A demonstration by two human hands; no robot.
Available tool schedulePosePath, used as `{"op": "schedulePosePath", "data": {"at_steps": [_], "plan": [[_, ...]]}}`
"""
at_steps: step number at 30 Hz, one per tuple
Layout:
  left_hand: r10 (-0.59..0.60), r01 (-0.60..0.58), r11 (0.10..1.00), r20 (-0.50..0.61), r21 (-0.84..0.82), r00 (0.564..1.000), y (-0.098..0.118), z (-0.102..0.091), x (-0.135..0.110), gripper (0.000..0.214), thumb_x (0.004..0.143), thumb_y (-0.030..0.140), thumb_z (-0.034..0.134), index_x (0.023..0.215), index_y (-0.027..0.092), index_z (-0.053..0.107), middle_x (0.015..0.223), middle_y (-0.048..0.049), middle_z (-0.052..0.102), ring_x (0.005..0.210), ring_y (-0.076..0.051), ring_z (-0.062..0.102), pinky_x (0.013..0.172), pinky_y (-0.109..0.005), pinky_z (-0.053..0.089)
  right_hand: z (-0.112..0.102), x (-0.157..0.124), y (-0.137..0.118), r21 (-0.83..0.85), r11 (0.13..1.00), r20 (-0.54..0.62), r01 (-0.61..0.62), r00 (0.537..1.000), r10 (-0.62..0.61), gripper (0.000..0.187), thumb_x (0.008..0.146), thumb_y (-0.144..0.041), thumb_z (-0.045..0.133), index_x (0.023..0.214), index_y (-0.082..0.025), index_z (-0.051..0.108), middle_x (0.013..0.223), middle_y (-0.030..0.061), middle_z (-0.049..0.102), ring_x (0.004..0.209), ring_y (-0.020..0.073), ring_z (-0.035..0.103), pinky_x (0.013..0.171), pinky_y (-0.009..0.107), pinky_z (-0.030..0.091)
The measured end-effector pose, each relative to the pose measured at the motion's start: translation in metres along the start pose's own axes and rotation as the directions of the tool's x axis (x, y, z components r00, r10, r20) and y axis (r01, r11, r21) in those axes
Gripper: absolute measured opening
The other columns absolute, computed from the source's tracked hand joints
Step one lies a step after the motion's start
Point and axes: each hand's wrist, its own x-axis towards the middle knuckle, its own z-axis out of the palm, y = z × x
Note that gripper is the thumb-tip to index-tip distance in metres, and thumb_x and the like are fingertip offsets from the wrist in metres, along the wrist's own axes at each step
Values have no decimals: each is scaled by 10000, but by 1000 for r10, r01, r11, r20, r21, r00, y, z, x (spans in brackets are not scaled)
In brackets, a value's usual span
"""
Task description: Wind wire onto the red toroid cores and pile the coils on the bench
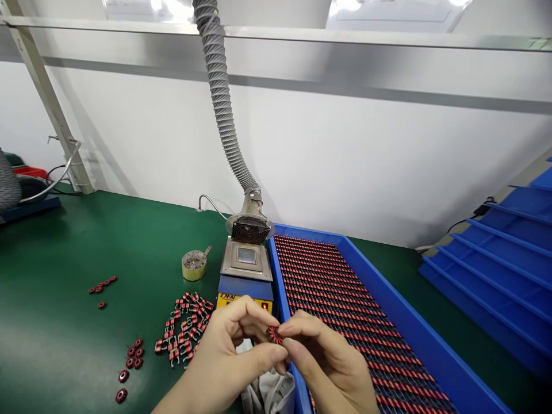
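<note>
Between the fingertips of both hands is a small toroidal coil (275, 334), a ring wound with red wire. My left hand (235, 351) pinches it from the left, thumb below and fingers behind. From the right, my right hand (325, 356) grips its edge between thumb and index finger. Just behind the hands stands a solder pot (246, 270) with a square opening in its metal top. To the left of my left hand lies a pile of red coils with metal legs (183, 328). More ring coils (134, 353) sit farther left.
A long blue tray (401, 313) holding rows of red coils runs along the right. A fume hose (222, 109) hangs over the solder pot. Left of the pot is a small round tin (194, 266) with a handle sticking out. Stacked blue trays (495, 253) stand at far right.
</note>
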Motion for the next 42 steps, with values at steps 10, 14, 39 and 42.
{"op": "schedulePosePath", "data": {"at_steps": [10,14,39,42], "plan": [[35,-28,991,-54,128,998,-6,-4,7,208,628,182,897,756,173,733,675,7,744,641,-119,661,628,-200,489,4,1,-2,-11,999,-54,-37,998,36,190,869,-389,721,726,-264,720,661,-15,645,615,163,558,605,261,423],[39,-27,981,-59,195,997,-1,0,4,169,639,174,863,748,174,735,688,-3,746,665,-141,670,648,-223,501,8,-1,-5,12,993,-87,-117,989,118,324,844,-506,721,685,-226,686,622,-13,577,567,154,487,534,260,365],[-66,65,998,61,17,996,5,-4,10,234,669,238,896,788,149,714,687,-1,768,635,-100,713,637,-165,546,3,3,3,173,973,15,-154,988,154,218,854,-378,760,715,-214,726,596,-19,586,542,112,507,525,201,407],[-93,120,981,170,-154,981,0,-5,13,276,736,328,856,805,135,672,657,-21,766,591,-109,728,620,-180,568,8,2,7,366,911,49,-190,981,185,237,861,-376,762,724,-193,702,575,-31,552,504,89,480,500,188,385]]}}
